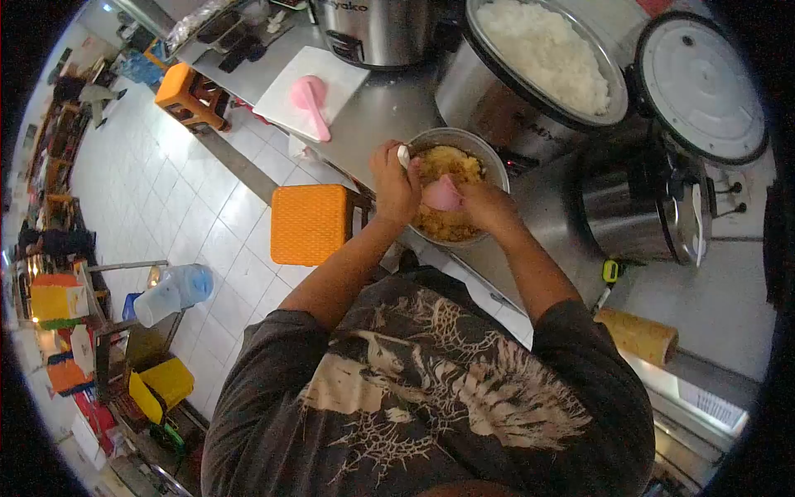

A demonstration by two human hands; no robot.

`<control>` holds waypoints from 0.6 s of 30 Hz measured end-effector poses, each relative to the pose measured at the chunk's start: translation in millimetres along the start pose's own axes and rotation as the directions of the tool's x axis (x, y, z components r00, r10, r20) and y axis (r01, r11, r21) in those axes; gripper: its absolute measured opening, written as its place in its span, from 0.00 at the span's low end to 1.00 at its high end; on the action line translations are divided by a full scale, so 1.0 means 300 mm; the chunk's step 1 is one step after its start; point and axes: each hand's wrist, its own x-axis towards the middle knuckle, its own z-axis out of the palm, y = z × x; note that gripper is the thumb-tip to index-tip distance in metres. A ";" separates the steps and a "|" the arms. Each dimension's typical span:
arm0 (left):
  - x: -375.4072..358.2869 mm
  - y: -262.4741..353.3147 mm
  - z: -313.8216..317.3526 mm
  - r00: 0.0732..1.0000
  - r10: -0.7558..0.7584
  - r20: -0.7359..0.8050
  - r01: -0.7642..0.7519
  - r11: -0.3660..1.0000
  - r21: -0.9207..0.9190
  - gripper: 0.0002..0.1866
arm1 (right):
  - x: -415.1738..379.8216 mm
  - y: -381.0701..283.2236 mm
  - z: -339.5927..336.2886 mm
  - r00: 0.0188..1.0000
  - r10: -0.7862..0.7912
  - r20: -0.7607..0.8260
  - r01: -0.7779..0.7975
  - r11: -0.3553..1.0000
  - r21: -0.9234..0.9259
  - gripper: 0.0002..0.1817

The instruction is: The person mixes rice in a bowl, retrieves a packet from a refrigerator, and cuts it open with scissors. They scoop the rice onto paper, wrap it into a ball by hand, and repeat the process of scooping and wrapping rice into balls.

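A round steel-coloured bowl (500,170) at the counter's front edge holds crumbly yellow-brown food (447,224). My left hand (392,180) is closed at the bowl's left side around a utensil with a whitish handle end (403,156); its other end is mostly hidden. Inside the bowl, my right hand (489,207) is closed on a pink scoop (442,194), its rounded part over the food. Behind to the left, another pink ladle-like scoop (308,93) lies on a white board (338,73).
An open rice cooker (513,108) full of white rice stands behind the bowl, its lid (702,89) raised. Other cookers stand at the back (381,37) and at the right (625,207). An orange stool (308,224) is left of the counter. A tape measure (611,272) lies at right.
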 end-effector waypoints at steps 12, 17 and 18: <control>-0.266 -0.344 -0.453 0.831 -0.398 0.389 0.486 0.859 -0.160 0.13 | -0.094 -0.033 -0.182 0.945 -0.110 -0.309 0.075 0.989 -0.125 0.21; -0.839 -0.772 -0.921 0.490 -0.826 0.280 0.743 0.563 0.362 0.25 | -0.160 -0.418 -0.081 0.662 -0.145 -0.736 0.423 0.882 0.207 0.13; -1.004 -0.860 -1.032 0.443 -0.860 0.254 0.733 0.511 0.449 0.28 | -0.167 -0.568 -0.059 0.743 -0.147 -0.653 0.457 0.824 0.335 0.13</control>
